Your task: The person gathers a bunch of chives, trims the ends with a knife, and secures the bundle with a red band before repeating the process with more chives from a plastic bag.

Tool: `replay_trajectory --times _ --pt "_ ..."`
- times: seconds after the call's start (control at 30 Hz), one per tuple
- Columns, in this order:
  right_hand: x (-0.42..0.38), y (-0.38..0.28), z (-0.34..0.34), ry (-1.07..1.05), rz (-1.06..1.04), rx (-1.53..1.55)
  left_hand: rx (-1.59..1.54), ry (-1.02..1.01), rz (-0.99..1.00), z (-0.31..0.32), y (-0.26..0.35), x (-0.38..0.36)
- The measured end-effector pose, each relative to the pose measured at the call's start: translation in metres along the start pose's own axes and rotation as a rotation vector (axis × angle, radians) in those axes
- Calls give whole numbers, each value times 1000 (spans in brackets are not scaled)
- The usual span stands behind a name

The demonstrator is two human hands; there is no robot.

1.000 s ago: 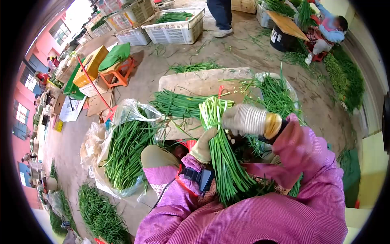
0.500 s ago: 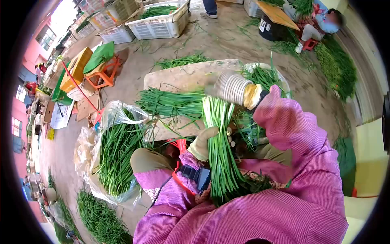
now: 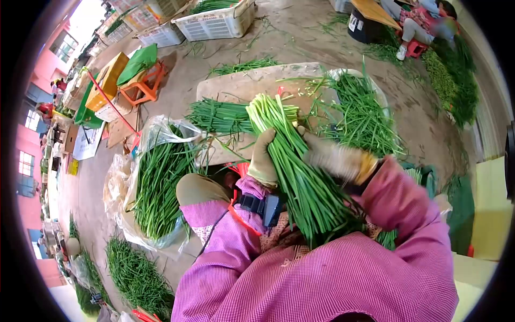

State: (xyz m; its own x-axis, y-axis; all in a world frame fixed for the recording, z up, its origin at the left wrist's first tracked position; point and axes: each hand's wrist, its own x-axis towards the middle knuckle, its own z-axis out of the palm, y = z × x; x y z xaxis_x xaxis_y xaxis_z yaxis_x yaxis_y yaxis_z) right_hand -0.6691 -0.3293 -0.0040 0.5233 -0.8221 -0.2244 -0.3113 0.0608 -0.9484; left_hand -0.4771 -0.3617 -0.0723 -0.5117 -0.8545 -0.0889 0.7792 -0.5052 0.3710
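My gloved left hand [image 3: 262,161] is closed round a bunch of garlic chives [image 3: 306,177], holding it in front of my chest. The bunch leans, with its pale stem ends up towards the board and its green leaves down in my lap. My gloved right hand [image 3: 338,160] is at the bunch's right side, smeared by motion, so its grip does not show. Another bunch of chives [image 3: 222,116] lies across the pale board [image 3: 222,92] just beyond. To the right, loose chives [image 3: 365,110] are heaped on a white bag.
A clear plastic bag [image 3: 188,127] full of chives stands at my left. Loose greens [image 3: 137,279] lie on the floor. Further off are an orange stool [image 3: 147,83], a white crate [image 3: 217,22] and a seated person [image 3: 421,32] beside a black bucket [image 3: 362,27].
My right hand has come down from above the stem ends to the bunch's right side. The bunch has tilted, its stem ends shifting up and left. More loose chives show at right.
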Motion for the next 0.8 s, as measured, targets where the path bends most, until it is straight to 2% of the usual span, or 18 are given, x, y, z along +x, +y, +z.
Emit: replay_trajectory --times 0.03,0.07,0.13,0.2,0.23,0.27,0.33,0.37,0.4,0.47,0.5,0.57,0.67,0.73,0.77,0.8 --pt "2 14 31 220 -177 -272 -6 41 -15 -3 -1 1" --pt "3 22 50 260 -107 111 71 91 37 -6 -3 1" --pt "4 20 67 211 -66 578 108 103 31 -10 -3 -3" --pt "6 25 83 246 65 445 134 184 -57 -11 5 -18" --pt "6 28 87 325 124 196 228 220 -74 2 8 -30" --pt "4 19 87 321 125 199 316 141 -124 7 13 -44" --pt "2 0 82 341 297 -77 701 122 108 23 6 -71" --pt "8 1 86 333 303 -278 554 75 17 4 -2 -80" --pt "10 -15 86 257 393 -453 666 77 -29 -33 -3 -80" --pt "18 -5 108 413 157 -674 527 112 -27 -24 -6 -75" --pt "19 -6 109 411 152 -674 451 109 -61 -18 -4 -72" --pt "18 -33 104 221 280 -815 377 134 -111 -22 1 -68" --pt "18 -31 94 130 165 -867 241 132 -202 -47 0 -58" --pt "14 -53 80 8 224 -896 1065 -14 170 -63 -3 -62" --pt "15 -49 71 19 155 -894 875 39 205 -61 -12 -67" --pt "16 -45 60 33 89 -894 866 39 201 -62 -12 -66"
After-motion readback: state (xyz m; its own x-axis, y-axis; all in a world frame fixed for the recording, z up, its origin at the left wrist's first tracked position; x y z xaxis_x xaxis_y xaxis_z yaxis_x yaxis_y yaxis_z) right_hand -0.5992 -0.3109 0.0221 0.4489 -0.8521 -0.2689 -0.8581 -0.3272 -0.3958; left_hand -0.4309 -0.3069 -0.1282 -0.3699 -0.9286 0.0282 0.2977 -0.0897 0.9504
